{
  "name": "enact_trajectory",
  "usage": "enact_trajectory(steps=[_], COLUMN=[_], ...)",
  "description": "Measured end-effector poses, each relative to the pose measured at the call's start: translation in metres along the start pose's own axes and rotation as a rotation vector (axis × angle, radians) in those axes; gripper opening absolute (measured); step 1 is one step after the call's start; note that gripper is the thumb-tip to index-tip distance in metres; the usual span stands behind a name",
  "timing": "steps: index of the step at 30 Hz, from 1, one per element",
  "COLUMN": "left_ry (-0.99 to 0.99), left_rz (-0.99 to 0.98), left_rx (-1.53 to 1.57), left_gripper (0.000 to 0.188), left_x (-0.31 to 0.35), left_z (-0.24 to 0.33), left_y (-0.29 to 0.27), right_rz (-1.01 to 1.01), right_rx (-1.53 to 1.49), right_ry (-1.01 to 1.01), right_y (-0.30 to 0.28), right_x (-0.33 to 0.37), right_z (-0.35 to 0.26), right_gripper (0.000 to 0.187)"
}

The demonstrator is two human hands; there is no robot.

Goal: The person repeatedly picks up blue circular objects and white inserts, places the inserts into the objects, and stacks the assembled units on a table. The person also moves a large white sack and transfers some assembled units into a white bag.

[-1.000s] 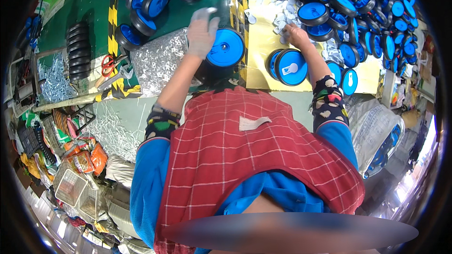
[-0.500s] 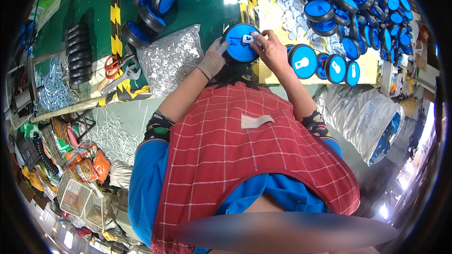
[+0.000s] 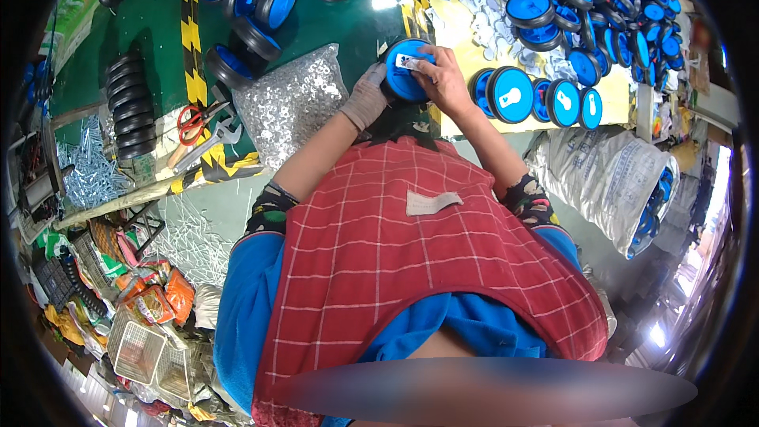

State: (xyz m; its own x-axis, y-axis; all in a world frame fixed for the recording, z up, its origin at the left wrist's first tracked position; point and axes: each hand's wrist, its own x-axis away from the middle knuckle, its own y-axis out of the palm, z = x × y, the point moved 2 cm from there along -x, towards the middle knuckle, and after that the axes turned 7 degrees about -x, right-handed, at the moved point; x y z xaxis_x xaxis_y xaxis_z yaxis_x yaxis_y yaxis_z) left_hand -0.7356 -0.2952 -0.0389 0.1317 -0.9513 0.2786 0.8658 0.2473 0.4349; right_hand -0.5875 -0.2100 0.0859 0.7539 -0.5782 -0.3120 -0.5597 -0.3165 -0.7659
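Observation:
A black-rimmed wheel with a blue face (image 3: 401,88) is at the near side of the green table, in front of my body. My left hand (image 3: 367,100), in a pale glove, grips the wheel's left edge. The fingers of my right hand (image 3: 445,82) are closed on a small white label (image 3: 407,62) over the upper part of the blue face. Whether the label is stuck down there I cannot tell. To the right, a blue wheel (image 3: 508,95) bears a white keyhole-shaped label, and other labelled wheels (image 3: 564,103) stand beside it.
Left of my hands lies a clear bag (image 3: 291,103) of small parts, then scissors (image 3: 190,123), an adjustable wrench (image 3: 209,142), bolts (image 3: 95,172) and a row of black tyres (image 3: 130,107). White labels (image 3: 489,25) and heaped blue wheels (image 3: 530,9) cover the far right.
My right hand has shifted a little left over the wheel, and the white label has moved left and tilted with it. My left hand still grips the wheel's edge.

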Motion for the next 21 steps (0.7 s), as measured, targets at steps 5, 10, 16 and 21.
enact_trajectory(steps=[5, 10, 16, 21], left_ry=[0.403, -0.269, -0.032, -0.108], left_rz=[0.002, 0.055, 0.178, 0.263], left_rx=[-1.009, 0.182, -0.661, -0.593], left_gripper=[0.028, 0.04, 0.044, 0.046], left_x=[0.01, 0.005, -0.003, -0.001], left_z=[0.027, 0.01, 0.003, 0.021], left_y=[0.008, 0.017, 0.015, 0.018], right_rz=[-0.033, -0.016, 0.005, -0.335], right_rx=[-0.079, -0.061, -0.141, -0.321], right_ry=[0.122, 0.055, 0.422, 0.573], right_y=[0.003, 0.022, 0.025, 0.026], right_x=[0.014, 0.017, 0.008, -0.027], right_z=[0.006, 0.007, 0.047, 0.069], right_gripper=[0.026, 0.024, 0.067, 0.089])
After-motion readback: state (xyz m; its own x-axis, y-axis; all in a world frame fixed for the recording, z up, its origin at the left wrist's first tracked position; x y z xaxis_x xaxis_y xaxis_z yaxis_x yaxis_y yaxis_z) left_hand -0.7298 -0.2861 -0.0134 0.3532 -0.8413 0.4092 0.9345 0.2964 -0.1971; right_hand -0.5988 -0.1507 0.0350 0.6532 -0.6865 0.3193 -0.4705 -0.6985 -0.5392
